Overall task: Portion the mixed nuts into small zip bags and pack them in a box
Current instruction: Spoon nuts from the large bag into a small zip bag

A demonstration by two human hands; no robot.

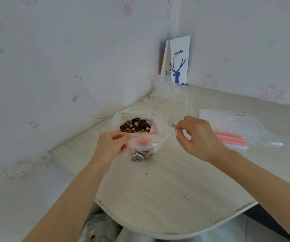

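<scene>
A large clear bag of mixed nuts (pixel 135 125) stands open on the table near the wall. In front of it my left hand (pixel 112 144) pinches the rim of a small zip bag (pixel 141 145) with a pink strip. A few nuts lie in its bottom. My right hand (pixel 195 137) holds the handle of a clear plastic spoon (pixel 161 138), whose bowl is inside the small bag's mouth.
A stack of empty zip bags with pink strips (pixel 231 130) lies to the right. A clear plastic cup (pixel 179 103) and a white coffee paper bag (pixel 179 62) stand in the corner. Crumbs dot the table (pixel 166 189), whose curved front edge is close to me.
</scene>
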